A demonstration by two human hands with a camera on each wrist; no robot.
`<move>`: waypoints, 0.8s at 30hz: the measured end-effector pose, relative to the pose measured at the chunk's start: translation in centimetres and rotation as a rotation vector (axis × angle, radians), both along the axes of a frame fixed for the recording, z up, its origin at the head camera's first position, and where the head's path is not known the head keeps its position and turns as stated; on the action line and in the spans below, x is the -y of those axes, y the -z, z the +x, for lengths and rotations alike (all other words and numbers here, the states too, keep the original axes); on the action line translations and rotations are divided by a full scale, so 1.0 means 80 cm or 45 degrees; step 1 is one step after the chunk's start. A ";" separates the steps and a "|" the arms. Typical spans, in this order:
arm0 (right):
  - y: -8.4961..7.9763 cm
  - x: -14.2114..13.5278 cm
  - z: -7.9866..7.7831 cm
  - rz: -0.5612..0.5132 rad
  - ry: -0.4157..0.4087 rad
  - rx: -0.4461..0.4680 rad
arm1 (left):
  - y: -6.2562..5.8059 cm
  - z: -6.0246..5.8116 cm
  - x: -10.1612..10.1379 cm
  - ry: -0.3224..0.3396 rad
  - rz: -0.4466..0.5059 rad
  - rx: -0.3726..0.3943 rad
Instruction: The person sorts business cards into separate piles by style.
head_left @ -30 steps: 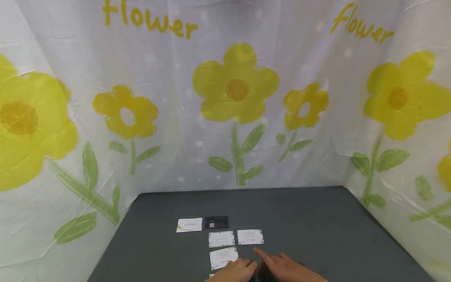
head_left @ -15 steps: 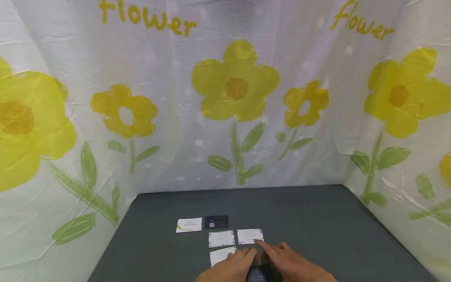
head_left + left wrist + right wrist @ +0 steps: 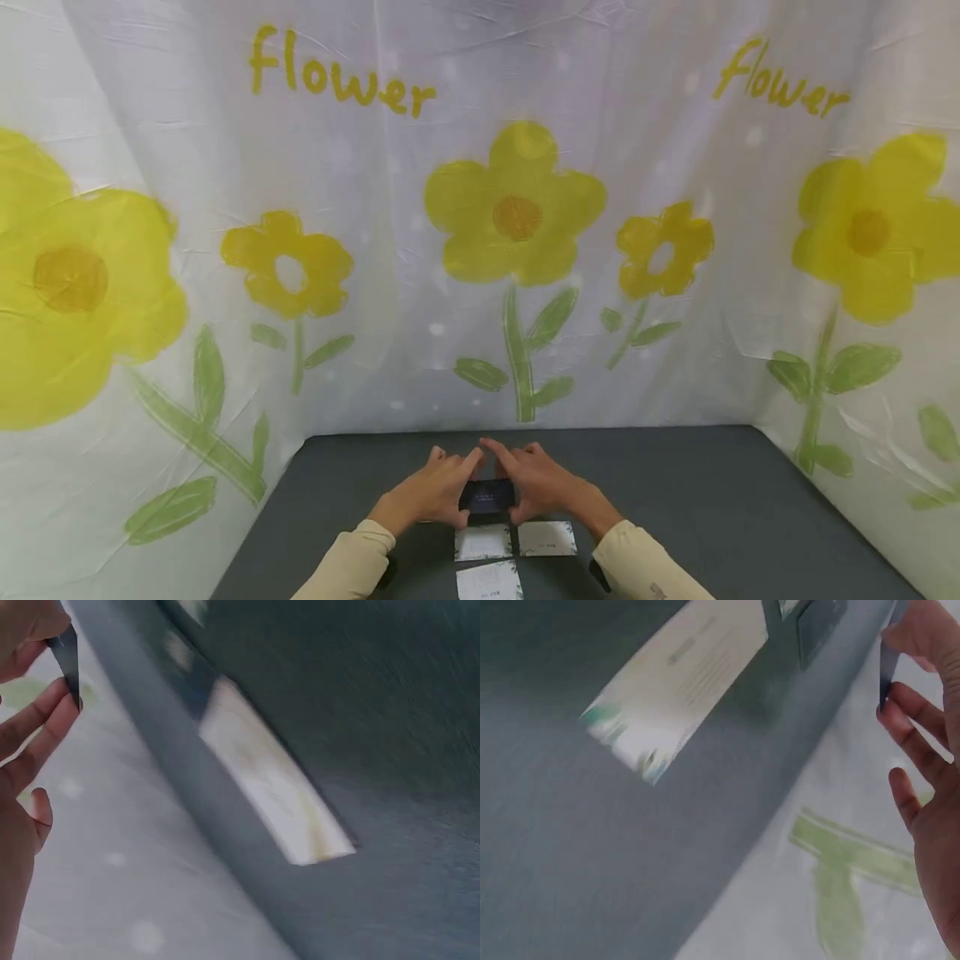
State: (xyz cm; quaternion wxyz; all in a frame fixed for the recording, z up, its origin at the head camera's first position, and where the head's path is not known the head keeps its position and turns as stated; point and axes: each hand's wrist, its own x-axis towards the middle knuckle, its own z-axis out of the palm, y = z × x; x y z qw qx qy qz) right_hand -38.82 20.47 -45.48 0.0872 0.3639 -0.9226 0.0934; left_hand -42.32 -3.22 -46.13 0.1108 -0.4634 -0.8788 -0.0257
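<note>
Between left hand (image 3: 433,493) and right hand (image 3: 542,486): dark card (image 3: 487,497).

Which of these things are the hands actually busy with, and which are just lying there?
In use:
dark card, held between both hands
left hand, gripping its left end
right hand, gripping its right end

Lying about:
three white cards on the grey table
flower-printed cloth backdrop

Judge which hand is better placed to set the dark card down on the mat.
Neither clearly: left hand and right hand pinch opposite ends of the dark card, symmetric above the white cards.
</note>
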 end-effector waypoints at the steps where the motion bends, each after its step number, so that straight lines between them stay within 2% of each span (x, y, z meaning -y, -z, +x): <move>1: 0.006 0.004 -0.005 0.004 0.013 0.033 | 0.009 -0.004 0.003 -0.017 -0.002 0.025; 3: 0.020 0.010 -0.011 0.000 0.045 0.110 | 0.027 -0.009 0.006 -0.048 -0.017 0.063; 6: 0.041 0.012 -0.008 0.002 0.097 0.195 | 0.052 -0.010 0.004 -0.052 -0.046 0.096; 10: 0.066 0.009 0.003 -0.038 0.126 0.300 | 0.073 -0.004 -0.001 -0.035 -0.083 0.162; 15: 0.080 0.004 0.012 -0.078 0.141 0.367 | 0.080 0.003 -0.007 -0.058 -0.113 0.187; 24: 0.080 -0.009 0.020 -0.084 0.166 0.360 | 0.081 0.005 -0.020 -0.060 -0.107 0.239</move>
